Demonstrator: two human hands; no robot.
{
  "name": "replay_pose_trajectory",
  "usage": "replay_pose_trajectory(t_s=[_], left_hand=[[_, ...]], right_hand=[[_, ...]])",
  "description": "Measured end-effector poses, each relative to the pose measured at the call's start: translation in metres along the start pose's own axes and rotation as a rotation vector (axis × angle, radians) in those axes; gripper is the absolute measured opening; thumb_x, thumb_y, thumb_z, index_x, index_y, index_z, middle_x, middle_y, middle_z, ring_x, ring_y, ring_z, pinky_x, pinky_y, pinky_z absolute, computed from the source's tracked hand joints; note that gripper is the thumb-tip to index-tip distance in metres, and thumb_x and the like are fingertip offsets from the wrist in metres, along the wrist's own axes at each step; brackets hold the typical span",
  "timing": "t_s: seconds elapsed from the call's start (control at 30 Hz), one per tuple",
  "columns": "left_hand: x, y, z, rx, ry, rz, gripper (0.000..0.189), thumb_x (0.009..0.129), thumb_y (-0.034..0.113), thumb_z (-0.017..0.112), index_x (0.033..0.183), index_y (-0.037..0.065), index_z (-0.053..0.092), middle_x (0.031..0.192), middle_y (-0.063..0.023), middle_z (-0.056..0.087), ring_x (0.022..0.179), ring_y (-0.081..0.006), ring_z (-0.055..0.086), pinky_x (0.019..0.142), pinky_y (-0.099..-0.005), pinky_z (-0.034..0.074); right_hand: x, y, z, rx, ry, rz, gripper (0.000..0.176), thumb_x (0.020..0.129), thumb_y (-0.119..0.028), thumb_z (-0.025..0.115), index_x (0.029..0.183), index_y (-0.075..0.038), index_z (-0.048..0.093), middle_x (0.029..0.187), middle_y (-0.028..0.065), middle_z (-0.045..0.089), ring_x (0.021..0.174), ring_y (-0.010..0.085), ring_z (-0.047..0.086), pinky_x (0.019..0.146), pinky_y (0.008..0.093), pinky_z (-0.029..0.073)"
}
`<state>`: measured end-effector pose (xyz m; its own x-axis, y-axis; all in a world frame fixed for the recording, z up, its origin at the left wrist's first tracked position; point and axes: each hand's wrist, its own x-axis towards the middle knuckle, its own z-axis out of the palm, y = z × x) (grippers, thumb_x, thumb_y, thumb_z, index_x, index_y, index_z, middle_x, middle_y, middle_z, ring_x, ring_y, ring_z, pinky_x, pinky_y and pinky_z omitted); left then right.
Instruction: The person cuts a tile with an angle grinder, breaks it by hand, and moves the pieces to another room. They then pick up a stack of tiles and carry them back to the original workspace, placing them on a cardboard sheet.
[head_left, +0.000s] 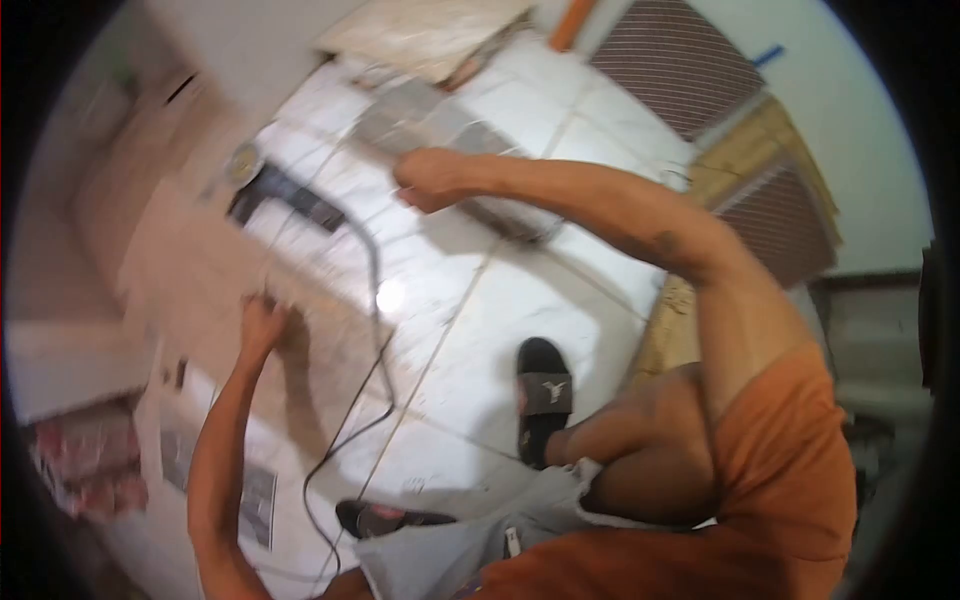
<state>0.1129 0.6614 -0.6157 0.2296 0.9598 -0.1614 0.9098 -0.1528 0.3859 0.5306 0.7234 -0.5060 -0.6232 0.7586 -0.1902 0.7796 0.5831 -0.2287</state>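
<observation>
My left hand [264,322] is above or on a dusty brown board [335,345]; its fingers are drawn together and what they hold, if anything, is too blurred to tell. My right hand [428,180] reaches forward and is closed beside a grey slab-like piece [415,115] on the floor. Any thing inside that fist is hidden. Between the two hands and farther off, a dark angle grinder [290,195] lies at the board's far edge. Its cord [377,270] curves back towards me.
White marbled tiles [450,345] cover the floor. Brown striped panels [680,65] and yellowish boards [735,155] are at the right. A pale sheet or bag [430,35] sits at the back. Reddish packages [95,460] are at lower left. My sandalled foot [545,395] rests on the tiles.
</observation>
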Motion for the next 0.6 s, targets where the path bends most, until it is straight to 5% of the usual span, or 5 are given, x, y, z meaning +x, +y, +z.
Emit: replay_pose_trajectory(t_s=[0.2, 0.3, 0.43, 0.5, 0.6], left_hand=[[-0.002, 0.063, 0.017, -0.482, -0.043, 0.061, 0.045, 0.083, 0.018, 0.065, 0.119, -0.008, 0.056, 0.12, -0.0248, 0.054, 0.115, -0.0364, 0.051, 0.101, -0.0432, 0.041], [-0.017, 0.066, 0.027, -0.421, -0.064, 0.274, 0.05, 0.085, 0.016, 0.065, 0.129, -0.006, 0.051, 0.122, -0.021, 0.053, 0.114, -0.0313, 0.053, 0.099, -0.0405, 0.043], [-0.071, 0.121, -0.007, -0.641, -0.308, 0.147, 0.035, 0.09, 0.016, 0.063, 0.12, -0.002, 0.061, 0.111, -0.0155, 0.059, 0.098, -0.023, 0.06, 0.085, -0.0347, 0.05], [-0.098, 0.121, -0.011, -0.439, -0.349, 0.221, 0.026, 0.092, 0.016, 0.063, 0.113, 0.001, 0.065, 0.101, -0.0116, 0.063, 0.088, -0.0185, 0.062, 0.076, -0.032, 0.052], [-0.142, 0.116, -0.002, -0.641, -0.494, -0.041, 0.023, 0.092, 0.016, 0.063, 0.109, 0.001, 0.066, 0.09, -0.0105, 0.066, 0.077, -0.0153, 0.063, 0.07, -0.0302, 0.052]], right_hand=[[-0.046, 0.098, -0.037, -0.099, 0.165, 0.194, 0.034, 0.083, -0.025, 0.055, 0.086, 0.005, 0.069, 0.092, 0.0284, 0.067, 0.09, 0.0438, 0.066, 0.083, 0.0501, 0.052], [-0.092, 0.185, -0.067, -0.213, 0.17, 0.387, 0.033, 0.084, -0.025, 0.054, 0.089, 0.005, 0.068, 0.097, 0.0281, 0.067, 0.093, 0.0424, 0.066, 0.085, 0.0491, 0.052], [-0.19, 0.274, -0.119, -0.232, 0.256, 0.809, 0.038, 0.088, -0.028, 0.055, 0.101, 0.005, 0.068, 0.106, 0.0275, 0.067, 0.104, 0.0398, 0.063, 0.091, 0.0472, 0.05], [-0.235, 0.292, -0.145, -0.246, 0.247, 1.016, 0.045, 0.088, -0.032, 0.055, 0.111, 0.006, 0.065, 0.114, 0.027, 0.065, 0.108, 0.0414, 0.063, 0.096, 0.047, 0.049], [-0.3, 0.352, -0.166, -0.292, 0.24, 1.159, 0.05, 0.088, -0.035, 0.057, 0.116, 0.007, 0.062, 0.122, 0.0293, 0.061, 0.115, 0.041, 0.06, 0.099, 0.0478, 0.048]])
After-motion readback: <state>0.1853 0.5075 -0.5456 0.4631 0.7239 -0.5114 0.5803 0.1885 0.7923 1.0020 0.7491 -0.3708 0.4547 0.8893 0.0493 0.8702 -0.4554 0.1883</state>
